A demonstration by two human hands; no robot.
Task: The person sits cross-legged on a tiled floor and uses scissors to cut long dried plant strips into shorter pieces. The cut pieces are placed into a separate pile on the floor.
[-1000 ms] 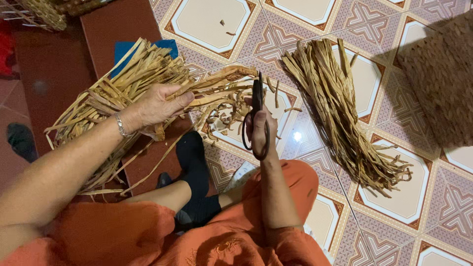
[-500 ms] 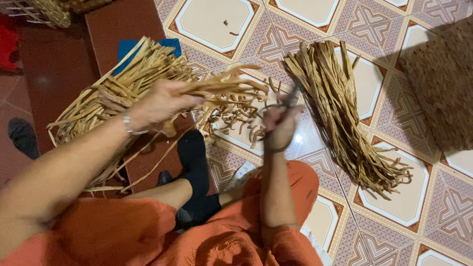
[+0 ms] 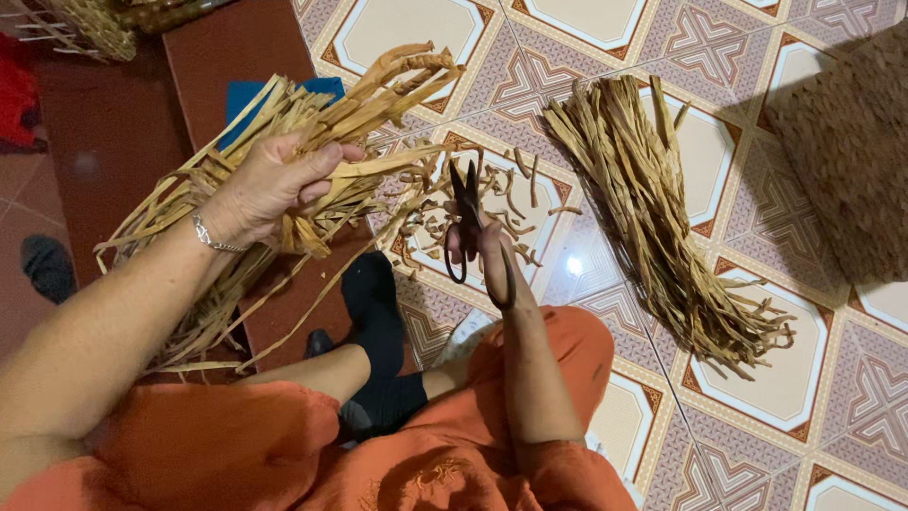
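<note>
My left hand [image 3: 270,185] grips a thick bundle of dried straw-coloured strips [image 3: 312,123], lifted above the floor with its ends fanning up and to the right. My right hand [image 3: 492,255] holds black scissors [image 3: 466,208] by the loops, blades pointing up toward the loose strip ends. Short cut pieces [image 3: 511,194] lie scattered on the tile just beyond the scissors. A second, tidy bundle of strips [image 3: 653,208] lies flat on the tiles to the right, apart from both hands.
Patterned floor tiles [image 3: 776,378] cover the right side. A dark red low surface [image 3: 236,57] with a blue item [image 3: 248,99] lies at the left. My orange-clothed legs and black-socked foot [image 3: 374,312] sit below. A brown woven mat [image 3: 851,142] is at far right.
My right hand swung the scissors right toward the flat bundle, then back left under the held strips. My left hand shifted its grip on the bundle slightly.
</note>
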